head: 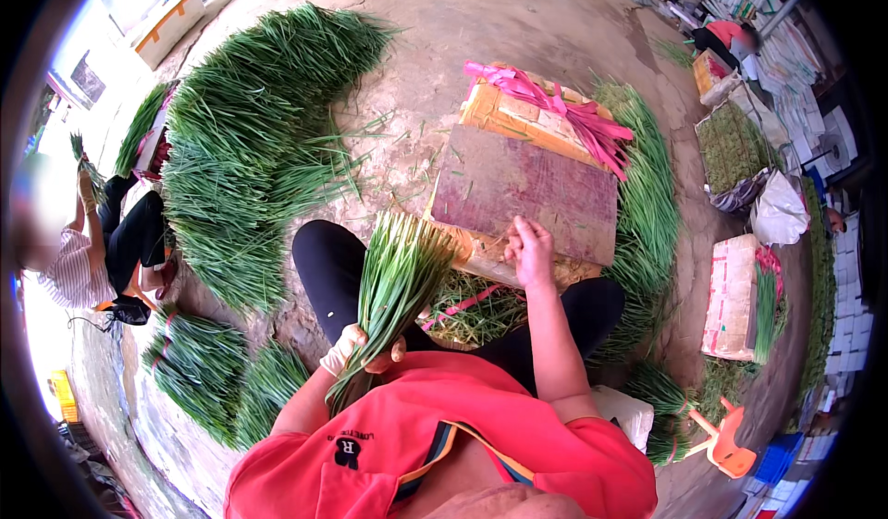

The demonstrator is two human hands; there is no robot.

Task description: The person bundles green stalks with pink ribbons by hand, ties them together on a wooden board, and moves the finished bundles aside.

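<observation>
My left hand [354, 352], in a pale glove with bare fingertips, is closed around a thick bunch of long green leafy stalks [402, 269], like Chinese chives. The pale cut ends point away from me, toward a board. My right hand [531, 248] is raised over the near part of the worn reddish board [520, 186], fingers curled with the fingertips together; whether they pinch a thin stalk or scrap cannot be told. The board lies on a taped foam box [479, 252]. Pink plastic ties [555, 103] lie across the box top behind the board.
A large heap of green stalks [236, 137] curves along the left; another pile [642, 193] lies right. Loose trimmings [479, 307] sit between my knees. Tied bundles [198, 373] lie lower left. A seated person [90, 248] is far left, another [728, 40] far right. An orange stool [728, 443] is lower right.
</observation>
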